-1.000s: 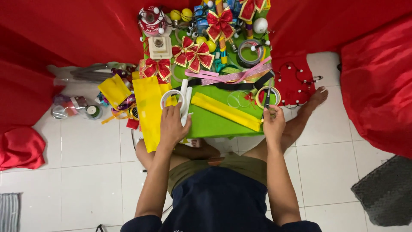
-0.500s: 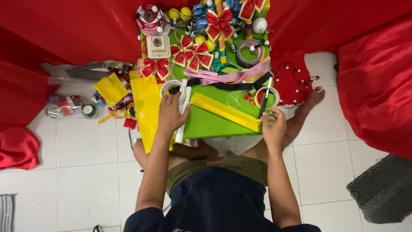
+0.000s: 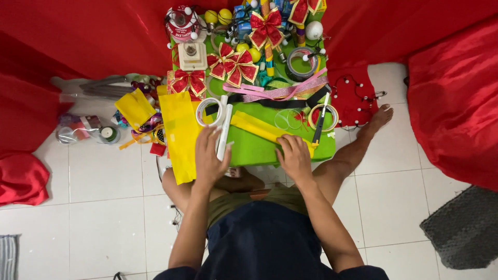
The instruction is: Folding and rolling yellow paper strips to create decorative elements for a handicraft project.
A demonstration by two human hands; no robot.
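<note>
At nine o'clock a red cloth lies bunched on the white tiled floor, with small jars just above it. A yellow sheet hangs off the left edge of the green tabletop. The left hand lies flat, fingers loose and grasping nothing, touching a white stick beside a tape roll. At centre a folded yellow strip lies slantwise; the right hand presses its lower end, fingers spread, not clenched. Red bows crowd twelve o'clock. At two o'clock a cutter lies across another tape roll.
</note>
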